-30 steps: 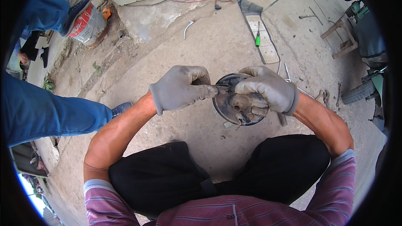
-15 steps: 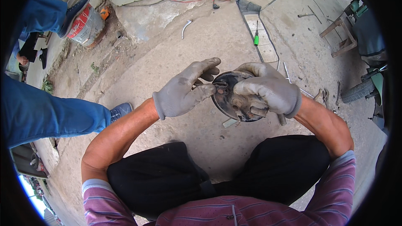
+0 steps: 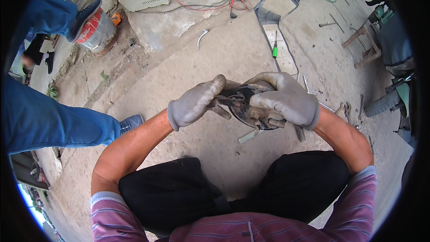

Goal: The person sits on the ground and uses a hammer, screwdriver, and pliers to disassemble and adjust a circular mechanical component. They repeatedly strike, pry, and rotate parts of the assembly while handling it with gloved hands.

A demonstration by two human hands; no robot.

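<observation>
My gloved right hand (image 3: 289,101) grips a round, dark, greasy metal plate that looks like a drum brake plate (image 3: 242,115), thumb across its face and fingers around the far edge. Metal fittings stand out on the side facing me. At the plate's left side, my gloved left hand (image 3: 197,103) closes its fingers on a dark narrow metal piece (image 3: 226,101), which reaches over the plate's face. Whether that piece is joined to the plate I cannot tell. Both hands hold up over the concrete ground, in front of my bent knees.
A mesh strap (image 3: 277,40) bears a green-handled screwdriver (image 3: 275,51). A curved metal piece (image 3: 202,39) and a T-shaped wrench (image 3: 330,23) lie beyond. Someone's blue-trousered leg (image 3: 62,118) stands left, near a bucket (image 3: 96,33). A wooden stool (image 3: 365,45) and wheel (image 3: 383,104) are right.
My left hand has turned, and its fingers now close on the dark narrow piece at the plate. The plate has tilted slightly in my right hand, which keeps its grip.
</observation>
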